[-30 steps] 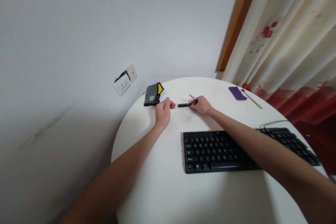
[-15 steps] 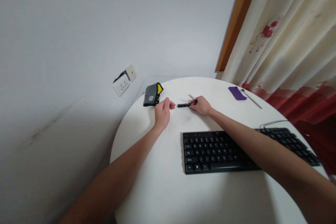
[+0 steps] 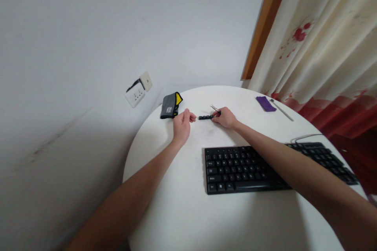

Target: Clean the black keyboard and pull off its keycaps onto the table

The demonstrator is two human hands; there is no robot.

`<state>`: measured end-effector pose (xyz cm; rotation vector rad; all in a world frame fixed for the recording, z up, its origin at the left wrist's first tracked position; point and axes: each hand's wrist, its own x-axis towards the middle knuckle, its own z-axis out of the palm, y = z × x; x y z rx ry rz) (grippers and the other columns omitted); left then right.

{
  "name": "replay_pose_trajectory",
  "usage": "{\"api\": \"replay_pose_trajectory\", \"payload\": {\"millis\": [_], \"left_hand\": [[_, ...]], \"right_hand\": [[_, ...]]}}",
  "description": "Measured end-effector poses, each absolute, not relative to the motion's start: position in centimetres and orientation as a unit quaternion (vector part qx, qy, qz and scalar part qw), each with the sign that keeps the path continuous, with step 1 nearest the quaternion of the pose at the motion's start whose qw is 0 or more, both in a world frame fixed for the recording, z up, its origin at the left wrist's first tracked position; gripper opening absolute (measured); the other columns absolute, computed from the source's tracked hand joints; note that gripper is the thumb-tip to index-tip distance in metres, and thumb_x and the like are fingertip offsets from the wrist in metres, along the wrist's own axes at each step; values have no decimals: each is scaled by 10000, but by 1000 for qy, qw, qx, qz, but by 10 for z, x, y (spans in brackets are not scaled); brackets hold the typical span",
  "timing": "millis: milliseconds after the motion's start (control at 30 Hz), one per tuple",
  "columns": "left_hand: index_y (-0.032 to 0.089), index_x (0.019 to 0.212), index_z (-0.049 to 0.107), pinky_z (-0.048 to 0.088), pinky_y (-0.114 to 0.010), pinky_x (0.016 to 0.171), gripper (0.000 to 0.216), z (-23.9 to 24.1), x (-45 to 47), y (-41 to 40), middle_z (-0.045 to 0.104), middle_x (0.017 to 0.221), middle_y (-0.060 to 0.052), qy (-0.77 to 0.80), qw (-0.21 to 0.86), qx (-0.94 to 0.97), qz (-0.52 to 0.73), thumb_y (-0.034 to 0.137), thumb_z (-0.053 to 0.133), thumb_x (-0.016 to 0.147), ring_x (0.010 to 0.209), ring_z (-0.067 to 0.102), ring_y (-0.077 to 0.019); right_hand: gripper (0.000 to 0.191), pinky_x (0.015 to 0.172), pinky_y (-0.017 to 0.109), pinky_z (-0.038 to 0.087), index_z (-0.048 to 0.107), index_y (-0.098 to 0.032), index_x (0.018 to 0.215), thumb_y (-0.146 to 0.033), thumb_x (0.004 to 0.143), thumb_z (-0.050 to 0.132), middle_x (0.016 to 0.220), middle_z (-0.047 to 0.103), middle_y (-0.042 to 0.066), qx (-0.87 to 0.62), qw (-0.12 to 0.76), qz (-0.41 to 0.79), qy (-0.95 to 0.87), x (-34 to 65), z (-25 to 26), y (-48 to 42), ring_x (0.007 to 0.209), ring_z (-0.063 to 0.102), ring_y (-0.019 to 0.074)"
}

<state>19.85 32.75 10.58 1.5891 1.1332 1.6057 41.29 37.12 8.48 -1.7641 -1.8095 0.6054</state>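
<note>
A short row of black keycaps (image 3: pixel 205 117) lies on the white round table (image 3: pixel 167 211) between my two hands. My right hand (image 3: pixel 225 117) is at the right end of the row, its fingertips at the last keycap. It is closed around a thin silver metal tool with a dark lower part (image 3: pixel 215 108), whose shiny end points up and left; its exact kind is too small to tell. Just left of the row, my left hand (image 3: pixel 182 124) rests on its side, fingers loosely bent and thumb up, with nothing visible in it.
A black keyboard (image 3: pixel 229 178) lies nearer, partly under my right forearm. Behind my left hand is a grey and yellow folded cloth (image 3: pixel 168 106). A purple cloth (image 3: pixel 266 104) and a thin brush-like stick (image 3: pixel 282 111) lie at right. A wall with a socket (image 3: pixel 135 95) borders the left.
Almost nothing differs. The whole view has shifted very slightly, while both hands, the keycaps and the metal tool keep their positions.
</note>
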Motion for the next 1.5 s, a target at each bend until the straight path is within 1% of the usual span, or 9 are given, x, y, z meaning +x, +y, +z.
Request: {"api": "replay_pose_trajectory", "payload": {"millis": [267, 367, 467, 600, 667, 767, 833, 1100, 1500], "left_hand": [[147, 652, 663, 418, -245, 539, 536, 109, 196, 327, 649, 615, -62, 430, 293, 595, 613, 512, 416, 957, 588, 583, -138], [146, 659, 663, 417, -244, 538, 526, 109, 195, 326, 644, 615, -58, 434, 294, 594, 610, 503, 417, 958, 588, 581, -137], [149, 665, 665, 412, -245, 534, 527, 108, 196, 325, 637, 615, -56, 437, 296, 597, 604, 506, 412, 958, 580, 570, -136], [160, 649, 665, 410, -252, 528, 524, 110, 200, 320, 636, 615, -60, 432, 297, 614, 591, 511, 419, 950, 557, 550, -137], [165, 639, 666, 412, -256, 526, 514, 112, 203, 316, 635, 610, -61, 429, 295, 624, 582, 508, 432, 943, 547, 543, -139], [171, 640, 670, 419, -260, 533, 497, 116, 206, 310, 632, 606, -58, 422, 287, 646, 568, 494, 440, 940, 548, 541, -145], [175, 643, 673, 423, -261, 541, 490, 117, 207, 307, 625, 597, -54, 417, 282, 659, 559, 482, 437, 942, 549, 542, -147], [175, 638, 663, 394, -257, 501, 480, 110, 205, 313, 612, 587, -44, 419, 279, 686, 525, 432, 410, 954, 509, 505, -136], [156, 655, 657, 390, -234, 473, 451, 107, 204, 316, 609, 586, -43, 426, 293, 687, 510, 401, 416, 947, 502, 503, -122]], "right_hand": [[354, 634, 234, 438, 724, -123, 1027, -288, 715, 751, 817, 704, 54, -637, 329, 225, -659, 423, 101, 363, 673, 598, 138], [328, 691, 251, 447, 679, -109, 1104, -297, 849, 594, 915, 705, 87, -641, 373, 203, -639, 438, 122, 351, 741, 599, 149], [368, 701, 260, 456, 666, -117, 1074, -330, 952, 392, 921, 703, 97, -617, 440, 227, -611, 454, 142, 327, 759, 590, 153], [456, 721, 271, 477, 669, -134, 997, -467, 969, 359, 924, 679, 101, -545, 512, 303, -590, 470, 157, 280, 798, 593, 166], [487, 715, 268, 473, 686, -160, 971, -513, 970, 351, 908, 653, 83, -539, 511, 300, -599, 474, 156, 255, 798, 581, 163], [515, 563, 257, 416, 683, -185, 968, -559, 969, 328, 758, 568, 36, -544, 492, 318, -601, 478, 147, 226, 631, 507, 141], [469, 530, 255, 385, 664, -191, 974, -545, 967, 356, 701, 529, 10, -538, 481, 333, -607, 480, 139, 214, 582, 474, 134], [224, 722, 277, 437, 611, -192, 844, -367, 941, 509, 773, 639, 17, -533, 433, 232, -689, 488, 130, 212, 742, 574, 162], [250, 751, 303, 457, 641, -184, 829, -377, 944, 530, 782, 673, 42, -517, 400, 238, -718, 483, 126, 209, 758, 605, 181]]}}
